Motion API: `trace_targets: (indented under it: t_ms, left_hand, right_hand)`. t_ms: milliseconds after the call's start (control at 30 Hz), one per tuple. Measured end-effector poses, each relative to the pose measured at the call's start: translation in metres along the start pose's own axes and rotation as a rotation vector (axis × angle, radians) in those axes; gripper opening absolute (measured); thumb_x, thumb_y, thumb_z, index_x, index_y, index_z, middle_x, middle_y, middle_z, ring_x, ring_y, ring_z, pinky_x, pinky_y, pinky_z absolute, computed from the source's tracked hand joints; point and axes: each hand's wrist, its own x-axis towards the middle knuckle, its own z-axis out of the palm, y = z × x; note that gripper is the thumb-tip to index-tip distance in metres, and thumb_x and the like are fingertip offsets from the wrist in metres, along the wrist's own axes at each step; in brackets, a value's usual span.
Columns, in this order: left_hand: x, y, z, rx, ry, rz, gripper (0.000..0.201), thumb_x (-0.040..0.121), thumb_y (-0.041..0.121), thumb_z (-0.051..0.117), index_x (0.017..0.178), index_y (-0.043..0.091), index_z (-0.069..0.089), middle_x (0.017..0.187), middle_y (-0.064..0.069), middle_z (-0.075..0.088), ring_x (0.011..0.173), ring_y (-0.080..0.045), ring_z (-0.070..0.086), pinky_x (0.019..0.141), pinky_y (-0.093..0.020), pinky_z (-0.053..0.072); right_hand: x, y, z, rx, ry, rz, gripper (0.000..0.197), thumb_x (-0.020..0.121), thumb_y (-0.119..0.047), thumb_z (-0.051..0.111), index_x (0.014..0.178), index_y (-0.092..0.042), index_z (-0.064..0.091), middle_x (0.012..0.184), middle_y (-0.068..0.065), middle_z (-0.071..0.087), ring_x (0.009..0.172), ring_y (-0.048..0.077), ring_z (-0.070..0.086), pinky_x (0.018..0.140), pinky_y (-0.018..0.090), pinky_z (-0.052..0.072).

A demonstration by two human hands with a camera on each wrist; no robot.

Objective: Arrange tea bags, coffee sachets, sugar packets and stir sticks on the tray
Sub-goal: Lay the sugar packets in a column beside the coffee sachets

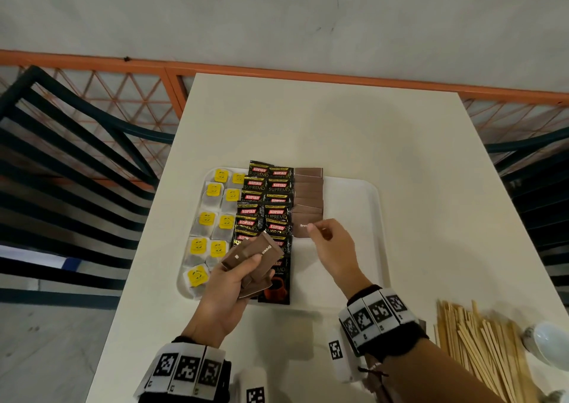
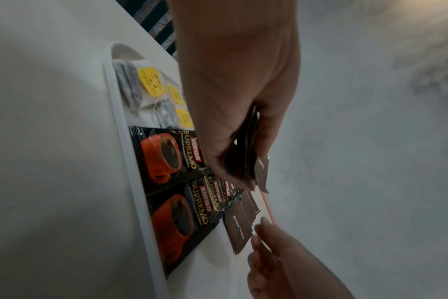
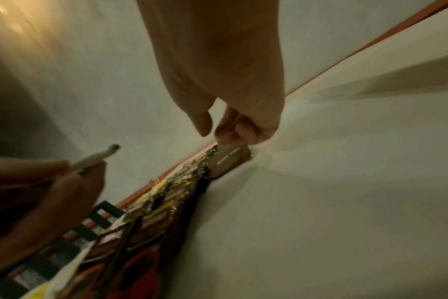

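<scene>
A white tray point(image 1: 377, 205) lies on the table. On it, from left to right, are yellow-tagged tea bags point(image 1: 212, 218), black coffee sachets point(image 1: 264, 208) and a column of brown sugar packets point(image 1: 308, 187). My left hand point(image 1: 243, 270) grips a stack of brown sugar packets point(image 1: 252, 253) above the tray's near left part; the same stack point(image 2: 246, 161) shows in the left wrist view. My right hand point(image 1: 320, 233) pinches the right edge of the nearest sugar packet point(image 1: 301, 229) in the column. That packet point(image 3: 230, 159) lies flat under the curled fingers.
A heap of wooden stir sticks point(image 1: 480, 350) lies on the table at the near right, beside a white cup point(image 1: 548, 341). Dark slatted chairs point(image 1: 61, 171) flank the table on both sides. An orange lattice railing point(image 1: 123, 94) runs behind it.
</scene>
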Motion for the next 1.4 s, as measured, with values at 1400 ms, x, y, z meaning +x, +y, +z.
trace_targets:
  t_ms: [1400]
  left_hand:
    - [-0.004, -0.001, 0.001, -0.141, 0.019, 0.008, 0.024, 0.089, 0.001, 0.040, 0.101, 0.006, 0.060, 0.086, -0.010, 0.070, 0.074, -0.022, 0.068, 0.060, -0.028, 0.058]
  right_hand:
    - [-0.008, 0.015, -0.017, 0.468, -0.206, 0.159, 0.016, 0.091, -0.001, 0.052, 0.101, -0.003, 0.063, 0.087, 0.004, 0.064, 0.075, 0.013, 0.057, 0.066, 0.019, 0.053]
